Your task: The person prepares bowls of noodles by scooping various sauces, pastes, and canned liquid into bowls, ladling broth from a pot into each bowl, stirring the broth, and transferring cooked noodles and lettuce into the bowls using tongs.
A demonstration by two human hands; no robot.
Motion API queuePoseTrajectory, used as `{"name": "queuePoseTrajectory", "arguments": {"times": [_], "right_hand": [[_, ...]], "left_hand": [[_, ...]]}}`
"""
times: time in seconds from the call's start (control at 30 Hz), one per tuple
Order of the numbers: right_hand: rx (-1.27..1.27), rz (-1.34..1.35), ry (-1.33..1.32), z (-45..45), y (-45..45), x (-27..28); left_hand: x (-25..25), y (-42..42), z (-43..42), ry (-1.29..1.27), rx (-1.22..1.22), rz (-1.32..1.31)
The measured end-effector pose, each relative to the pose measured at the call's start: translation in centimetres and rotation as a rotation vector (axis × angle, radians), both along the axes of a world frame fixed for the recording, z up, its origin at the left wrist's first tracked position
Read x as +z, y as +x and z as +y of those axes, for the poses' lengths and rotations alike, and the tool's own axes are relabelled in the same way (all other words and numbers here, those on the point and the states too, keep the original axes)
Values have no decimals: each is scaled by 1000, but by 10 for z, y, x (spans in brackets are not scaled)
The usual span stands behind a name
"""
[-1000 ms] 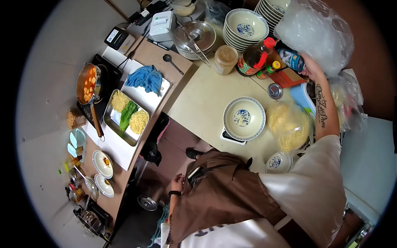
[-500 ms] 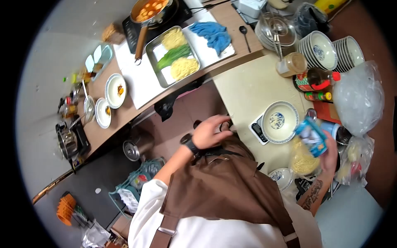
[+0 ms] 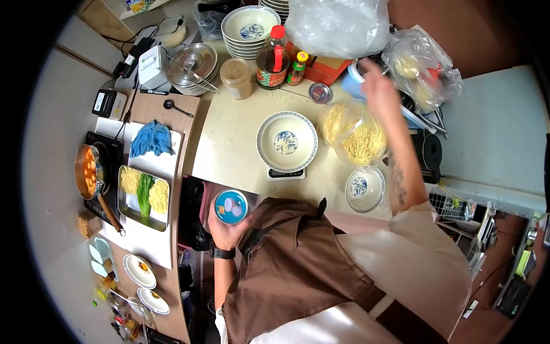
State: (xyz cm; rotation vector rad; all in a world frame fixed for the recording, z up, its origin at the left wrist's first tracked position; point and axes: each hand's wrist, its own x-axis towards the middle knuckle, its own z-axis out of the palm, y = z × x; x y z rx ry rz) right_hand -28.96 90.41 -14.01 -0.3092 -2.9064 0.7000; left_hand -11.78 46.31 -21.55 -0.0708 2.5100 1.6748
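Note:
My left hand is wrapped round a round canister with a blue top, held at the table's near left. Pale shapes show on that top; its sides are mostly hidden. My right hand is stretched to the back right and smeared by motion, beside a pale blue container and a bag of produce; its grip is unclear. Between the hands, a white bowl with a blue pattern sits on a small kitchen scale. Below my right forearm are bagged noodles and a smaller bowl.
Stacked bowls, a sauce bottle, a small bottle and a jar line the back. On the left counter are a tray of noodles and greens, a blue cloth and a pan of food.
The blue canister has gone from my right hand to my left. My right hand has reached toward the back of the table. The view has turned to the right.

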Motion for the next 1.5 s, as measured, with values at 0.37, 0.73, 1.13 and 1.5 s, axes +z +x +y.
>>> {"name": "queuePoseTrajectory", "arguments": {"times": [0.37,0.73,1.13,1.5], "right_hand": [[38,-368,330,81,-112,-46],[-136,-90,-781,70,148,85],[107,-376,-1247,-253,135,-114],[349,-266,-356,-311,118,-162]], "left_hand": [[-60,-3,6,96,25,-20],[-145,-50,-15,-11,80,12],[-161,-61,-31,-33,76,323],[-171,-65,-39,-17,45,239]]}}
